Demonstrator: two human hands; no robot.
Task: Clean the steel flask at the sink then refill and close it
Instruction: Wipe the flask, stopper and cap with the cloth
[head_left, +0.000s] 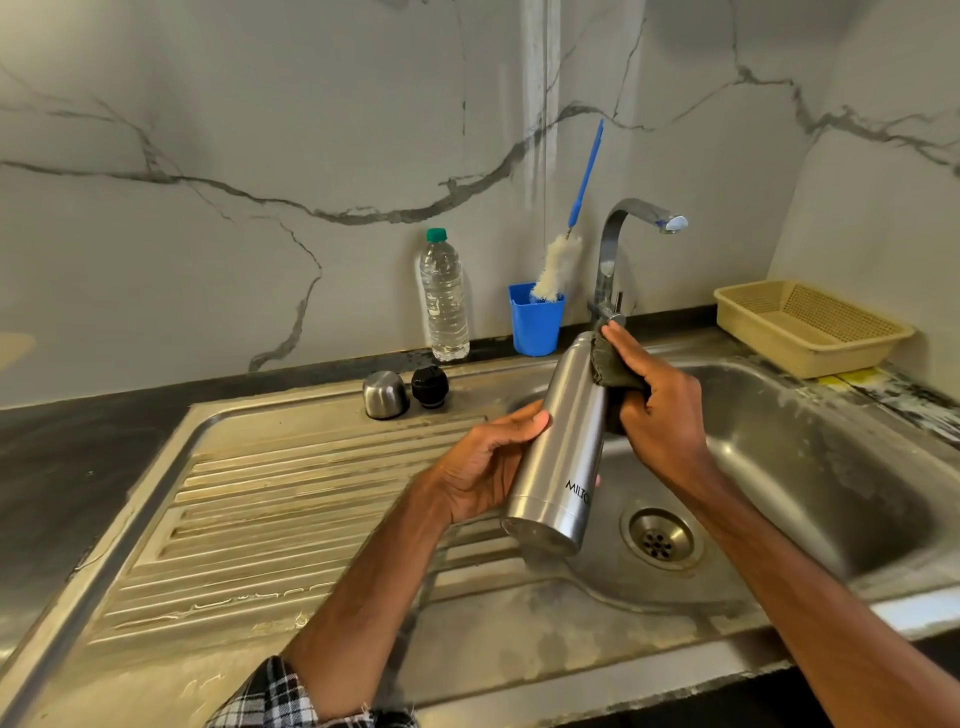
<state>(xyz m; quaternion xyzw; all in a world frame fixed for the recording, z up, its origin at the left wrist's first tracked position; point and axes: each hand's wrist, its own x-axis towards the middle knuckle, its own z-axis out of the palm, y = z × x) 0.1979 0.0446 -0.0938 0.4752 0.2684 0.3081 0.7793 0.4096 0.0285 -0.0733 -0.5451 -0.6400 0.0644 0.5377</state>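
The steel flask (563, 441) is held tilted over the left edge of the sink basin (810, 457), its mouth pointing up and away, its base toward me. My left hand (488, 467) grips its lower body from the left. My right hand (657, 400) presses a dark scrub cloth (610, 366) against the flask's upper part near the neck. The flask's steel cup lid (384, 395) and black inner stopper (430, 386) stand on the drainboard behind the flask. The flask's mouth is hidden by the cloth.
A steel tap (621, 244) stands behind the basin, spout facing right, no water running. A blue cup (536, 325) holds a long bottle brush (558, 270). A plastic water bottle (444, 299) stands by the wall. A yellow basket (810, 325) sits at the right. The ribbed drainboard (270, 519) lies left.
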